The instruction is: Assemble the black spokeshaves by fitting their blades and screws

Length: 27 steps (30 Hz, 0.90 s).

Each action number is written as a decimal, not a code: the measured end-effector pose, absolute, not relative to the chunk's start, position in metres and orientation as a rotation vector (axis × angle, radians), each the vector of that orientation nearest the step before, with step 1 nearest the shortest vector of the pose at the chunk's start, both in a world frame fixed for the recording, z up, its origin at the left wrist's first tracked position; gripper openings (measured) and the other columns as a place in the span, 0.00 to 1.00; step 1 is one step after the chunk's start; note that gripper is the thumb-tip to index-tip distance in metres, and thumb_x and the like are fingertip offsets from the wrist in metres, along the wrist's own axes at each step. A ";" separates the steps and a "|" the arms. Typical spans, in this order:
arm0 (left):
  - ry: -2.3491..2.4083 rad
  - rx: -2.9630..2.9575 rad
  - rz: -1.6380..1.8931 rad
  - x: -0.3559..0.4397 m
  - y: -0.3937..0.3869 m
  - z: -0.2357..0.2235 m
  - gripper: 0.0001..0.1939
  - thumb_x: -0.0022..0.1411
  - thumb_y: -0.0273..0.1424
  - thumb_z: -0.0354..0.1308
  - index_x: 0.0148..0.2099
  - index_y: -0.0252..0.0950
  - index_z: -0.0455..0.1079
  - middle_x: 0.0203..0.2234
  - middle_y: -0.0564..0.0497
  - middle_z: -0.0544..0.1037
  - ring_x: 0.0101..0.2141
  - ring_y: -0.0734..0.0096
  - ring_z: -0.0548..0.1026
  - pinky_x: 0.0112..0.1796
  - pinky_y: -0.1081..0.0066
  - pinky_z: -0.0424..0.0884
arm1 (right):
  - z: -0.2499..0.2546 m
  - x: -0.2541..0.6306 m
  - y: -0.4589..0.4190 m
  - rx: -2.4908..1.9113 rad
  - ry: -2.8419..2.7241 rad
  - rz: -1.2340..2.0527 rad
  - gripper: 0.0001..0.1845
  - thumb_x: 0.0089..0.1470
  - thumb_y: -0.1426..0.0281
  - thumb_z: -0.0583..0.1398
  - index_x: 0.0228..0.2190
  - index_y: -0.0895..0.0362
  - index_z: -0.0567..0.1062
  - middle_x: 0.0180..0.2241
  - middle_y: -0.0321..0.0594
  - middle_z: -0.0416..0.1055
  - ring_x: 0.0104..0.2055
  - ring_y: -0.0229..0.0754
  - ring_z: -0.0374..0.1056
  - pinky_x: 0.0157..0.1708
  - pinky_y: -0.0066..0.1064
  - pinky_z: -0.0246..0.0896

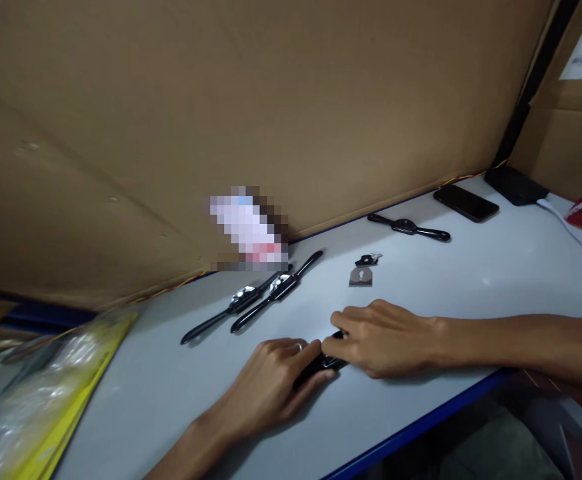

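My left hand (273, 373) is wrapped around one end of a black spokeshave (334, 362) on the white tabletop. The fingers of my right hand (391, 340) are closed over the middle of the same spokeshave and hide much of it. Whether they also grip a small part is not visible. Just beyond my right hand lie a flat metal blade (361, 281) with a slot and a small black cap piece (367, 261) with a screw. Two spokeshaves with shiny blades, a nearer one (281, 287) and a farther one (243, 300), lie side by side beyond my left hand.
Another black spokeshave (405, 227) lies near the cardboard wall (291, 113). A phone (465, 203) and a black flat object (515, 185) with a white cable are at the back right. Clear plastic packaging with yellow edges (85, 393) is at the left. A blue edge (421, 427) borders the table's front.
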State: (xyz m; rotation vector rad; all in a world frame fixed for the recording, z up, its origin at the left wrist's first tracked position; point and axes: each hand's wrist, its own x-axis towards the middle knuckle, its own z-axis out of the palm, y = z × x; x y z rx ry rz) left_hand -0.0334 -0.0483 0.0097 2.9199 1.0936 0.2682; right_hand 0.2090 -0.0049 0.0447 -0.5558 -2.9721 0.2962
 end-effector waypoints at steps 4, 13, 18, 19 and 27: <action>1.082 2.900 0.273 -0.035 -0.050 0.010 0.21 0.78 0.42 0.43 0.35 0.38 0.67 0.20 0.54 0.73 0.21 0.67 0.73 0.24 0.66 0.61 | 0.046 0.209 -0.003 -0.473 -3.021 0.356 0.19 0.60 0.80 0.54 0.49 0.55 0.75 0.43 0.44 0.71 0.35 0.42 0.61 0.21 0.33 0.40; 1.083 2.917 0.331 -0.033 -0.049 0.012 0.20 0.77 0.41 0.44 0.34 0.38 0.66 0.18 0.56 0.69 0.18 0.69 0.69 0.22 0.68 0.61 | 0.046 0.208 -0.004 -0.568 -2.939 0.315 0.16 0.60 0.79 0.54 0.46 0.60 0.77 0.43 0.47 0.69 0.37 0.43 0.62 0.22 0.34 0.39; 1.067 2.936 0.330 -0.033 -0.048 0.012 0.20 0.78 0.40 0.43 0.34 0.38 0.66 0.20 0.54 0.72 0.19 0.69 0.71 0.23 0.68 0.61 | 0.047 0.209 -0.003 -0.431 -3.002 0.377 0.15 0.62 0.77 0.54 0.45 0.57 0.77 0.42 0.45 0.69 0.35 0.42 0.61 0.20 0.33 0.40; 1.069 2.934 0.319 -0.033 -0.049 0.012 0.20 0.78 0.40 0.43 0.34 0.38 0.66 0.20 0.55 0.71 0.19 0.69 0.71 0.23 0.68 0.61 | 0.047 0.210 -0.003 -0.457 -2.999 0.381 0.15 0.61 0.78 0.54 0.45 0.57 0.77 0.42 0.45 0.69 0.35 0.41 0.61 0.20 0.33 0.40; 1.105 2.901 0.257 -0.035 -0.050 0.012 0.21 0.77 0.42 0.43 0.34 0.38 0.66 0.20 0.54 0.71 0.21 0.68 0.70 0.23 0.66 0.61 | 0.042 0.213 -0.004 -0.464 -2.945 0.368 0.16 0.60 0.79 0.54 0.45 0.56 0.76 0.43 0.45 0.69 0.35 0.41 0.61 0.22 0.33 0.38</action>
